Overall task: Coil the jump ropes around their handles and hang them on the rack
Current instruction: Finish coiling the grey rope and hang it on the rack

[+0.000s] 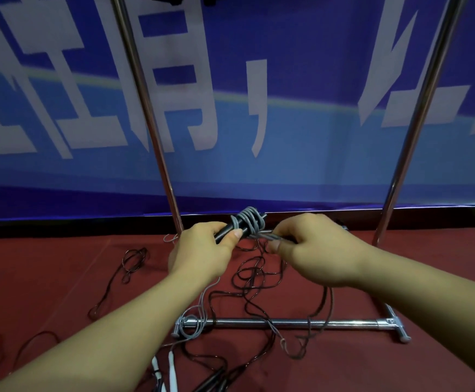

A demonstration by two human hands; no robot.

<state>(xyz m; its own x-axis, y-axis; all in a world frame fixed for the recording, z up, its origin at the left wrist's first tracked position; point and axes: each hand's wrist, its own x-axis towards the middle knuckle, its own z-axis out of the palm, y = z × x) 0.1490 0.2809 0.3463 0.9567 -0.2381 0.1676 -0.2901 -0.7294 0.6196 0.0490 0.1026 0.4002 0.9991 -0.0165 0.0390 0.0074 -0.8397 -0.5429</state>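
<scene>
- Blue banner (pixel 287 154) w/ big white characters fills the upper bg, bottom edge meets a dark strip along the floor.
- Red floor (pixel 61 278) takes the lower half; open bare patch at far left-mid and at right beyond the rack foot.
- Metal rack (pixel 259 323): 2 chrome uprights rise left-center and right, going out the top edge; low crossbar runs horiz. near the person, T-foot at its right end. Space btw the uprights is open above the hands.
- Left hand (pixel 202 250) curled round the black handles (pixel 225 230), thumb pressing on top next to the wraps.
- Right hand (pixel 309 250) pinches the grey rope (pixel 249 219) strand just right of the coil, fingers curled.
- Grey rope coiled several turns round the handles, held in the air btw the 2 uprights, above the floor, just below the banner's lower edge; loose tail drops down and loops over the crossbar's left end.
- Dark ropes (pixel 256 281) lie tangled on the floor under the hands, across the crossbar; 1 more loop at left (pixel 134 261).
- White handles (pixel 171 366) at the bottom edge, partly cut off, dark handles beside them.
</scene>
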